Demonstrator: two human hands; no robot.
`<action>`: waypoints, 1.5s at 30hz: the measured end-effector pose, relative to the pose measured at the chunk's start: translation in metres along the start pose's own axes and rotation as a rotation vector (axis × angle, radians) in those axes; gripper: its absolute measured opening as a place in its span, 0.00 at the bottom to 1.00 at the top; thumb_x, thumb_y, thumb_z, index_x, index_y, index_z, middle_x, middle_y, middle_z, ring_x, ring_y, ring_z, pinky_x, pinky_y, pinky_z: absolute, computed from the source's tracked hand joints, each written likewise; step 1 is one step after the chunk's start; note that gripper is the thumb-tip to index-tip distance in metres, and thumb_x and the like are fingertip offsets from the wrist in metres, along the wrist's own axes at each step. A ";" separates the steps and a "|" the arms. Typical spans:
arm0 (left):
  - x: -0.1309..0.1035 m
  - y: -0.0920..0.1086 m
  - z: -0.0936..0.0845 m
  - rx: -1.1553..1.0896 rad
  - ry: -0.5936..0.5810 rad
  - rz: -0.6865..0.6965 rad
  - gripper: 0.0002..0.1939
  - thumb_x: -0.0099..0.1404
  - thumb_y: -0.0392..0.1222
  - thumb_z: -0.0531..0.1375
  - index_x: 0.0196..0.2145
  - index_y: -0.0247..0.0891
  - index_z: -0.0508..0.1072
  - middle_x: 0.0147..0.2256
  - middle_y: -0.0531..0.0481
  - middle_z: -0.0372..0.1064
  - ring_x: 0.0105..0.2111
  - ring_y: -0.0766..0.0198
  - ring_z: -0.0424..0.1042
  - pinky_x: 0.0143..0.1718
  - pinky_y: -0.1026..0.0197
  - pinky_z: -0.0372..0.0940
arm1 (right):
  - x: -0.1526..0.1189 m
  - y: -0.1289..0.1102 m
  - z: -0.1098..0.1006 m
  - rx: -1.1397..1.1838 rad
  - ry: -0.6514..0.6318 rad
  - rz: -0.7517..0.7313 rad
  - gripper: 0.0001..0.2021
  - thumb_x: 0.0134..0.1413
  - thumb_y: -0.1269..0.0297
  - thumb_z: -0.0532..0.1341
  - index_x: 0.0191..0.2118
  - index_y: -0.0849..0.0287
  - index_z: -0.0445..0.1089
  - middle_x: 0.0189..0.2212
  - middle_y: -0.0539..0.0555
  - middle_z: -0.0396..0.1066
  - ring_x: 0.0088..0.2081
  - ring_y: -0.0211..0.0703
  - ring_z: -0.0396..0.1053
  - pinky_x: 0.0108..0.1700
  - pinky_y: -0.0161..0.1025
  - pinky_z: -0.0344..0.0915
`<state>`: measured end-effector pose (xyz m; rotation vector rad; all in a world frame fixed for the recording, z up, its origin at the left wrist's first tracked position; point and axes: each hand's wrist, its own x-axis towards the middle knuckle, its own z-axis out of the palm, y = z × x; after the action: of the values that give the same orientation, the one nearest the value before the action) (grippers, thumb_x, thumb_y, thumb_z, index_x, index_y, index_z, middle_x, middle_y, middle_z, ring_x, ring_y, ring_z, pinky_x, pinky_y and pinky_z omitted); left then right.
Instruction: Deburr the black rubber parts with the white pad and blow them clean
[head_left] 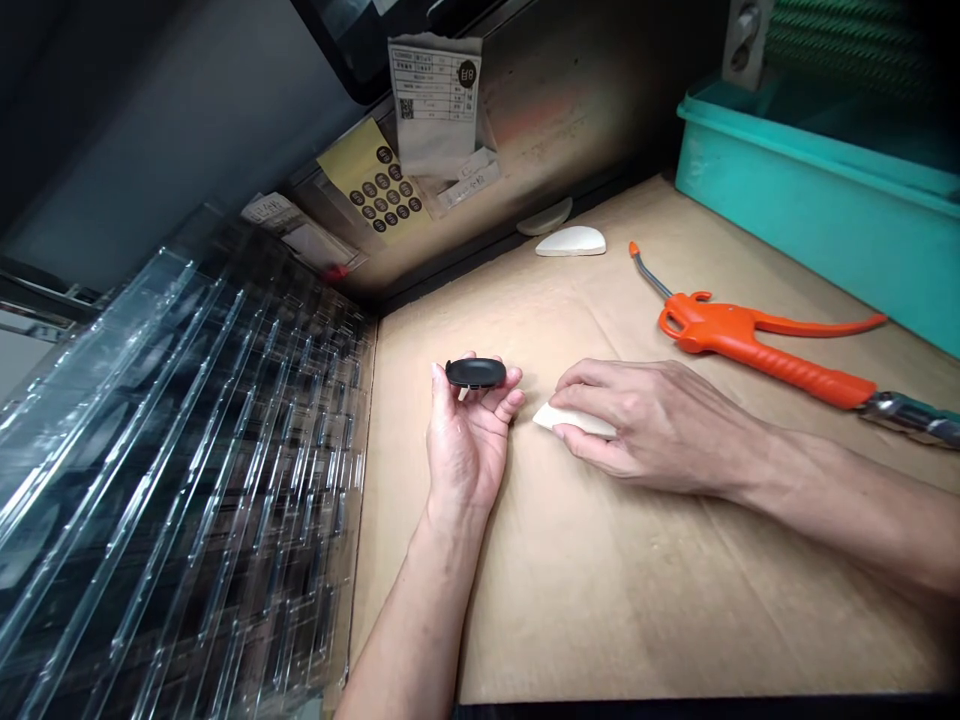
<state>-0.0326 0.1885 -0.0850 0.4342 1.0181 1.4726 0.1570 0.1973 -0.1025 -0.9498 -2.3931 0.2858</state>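
A small black oval part rests in the fingers of my left hand, whose palm faces up. To its right, my right hand grips a cream-white pad between thumb and fingers, low over the cardboard surface. The pad's pointed end shows toward my left hand; the rest is partly covered by my fingers. A small gap separates the pad from the black part.
Stacked clear plastic trays stand at the left. An orange air gun lies at the right, before a teal bin. Another white pad lies at the back. Labels hang on the metal panel.
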 end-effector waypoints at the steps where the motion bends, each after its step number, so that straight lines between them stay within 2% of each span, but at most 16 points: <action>1: 0.000 0.000 0.000 -0.002 0.001 -0.006 0.21 0.74 0.57 0.51 0.41 0.37 0.71 0.40 0.45 0.74 0.36 0.64 0.77 0.36 0.64 0.71 | 0.000 0.000 0.000 -0.003 0.002 0.000 0.10 0.65 0.64 0.57 0.40 0.59 0.75 0.40 0.53 0.74 0.35 0.42 0.71 0.33 0.40 0.59; 11: 0.001 0.000 0.001 -0.019 0.028 -0.037 0.25 0.75 0.59 0.47 0.41 0.35 0.72 0.38 0.44 0.75 0.32 0.66 0.76 0.31 0.66 0.70 | -0.001 0.000 0.000 0.003 -0.008 -0.022 0.10 0.65 0.63 0.56 0.39 0.58 0.75 0.40 0.53 0.73 0.35 0.43 0.71 0.33 0.41 0.60; 18: 0.001 -0.001 0.001 -0.025 0.043 -0.035 0.25 0.74 0.60 0.48 0.40 0.36 0.72 0.37 0.46 0.74 0.31 0.67 0.75 0.33 0.66 0.70 | 0.000 0.000 0.000 0.029 -0.027 -0.027 0.11 0.67 0.62 0.56 0.41 0.58 0.75 0.40 0.53 0.73 0.37 0.43 0.73 0.36 0.41 0.62; 26: 0.001 -0.001 0.001 -0.038 0.043 -0.050 0.25 0.73 0.61 0.49 0.41 0.35 0.72 0.35 0.46 0.75 0.29 0.67 0.75 0.29 0.67 0.69 | -0.001 0.000 0.000 0.020 -0.033 -0.022 0.13 0.67 0.61 0.54 0.41 0.58 0.75 0.41 0.52 0.73 0.37 0.43 0.72 0.35 0.41 0.62; 36: -0.001 -0.002 0.000 -0.005 -0.003 -0.040 0.23 0.73 0.60 0.51 0.42 0.37 0.73 0.38 0.48 0.74 0.30 0.66 0.75 0.29 0.65 0.69 | -0.001 0.000 -0.001 0.010 -0.038 -0.014 0.12 0.67 0.61 0.54 0.41 0.58 0.74 0.40 0.50 0.73 0.36 0.42 0.72 0.34 0.41 0.61; 45: -0.003 -0.001 -0.002 0.014 -0.054 0.014 0.14 0.72 0.49 0.56 0.50 0.43 0.73 0.44 0.48 0.72 0.38 0.61 0.77 0.37 0.61 0.70 | 0.000 0.000 0.001 -0.021 -0.026 -0.013 0.12 0.68 0.59 0.54 0.40 0.57 0.73 0.41 0.49 0.73 0.36 0.42 0.72 0.33 0.42 0.60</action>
<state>-0.0329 0.1851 -0.0856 0.4891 0.9852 1.4592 0.1568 0.1973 -0.1040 -0.9452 -2.4294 0.2698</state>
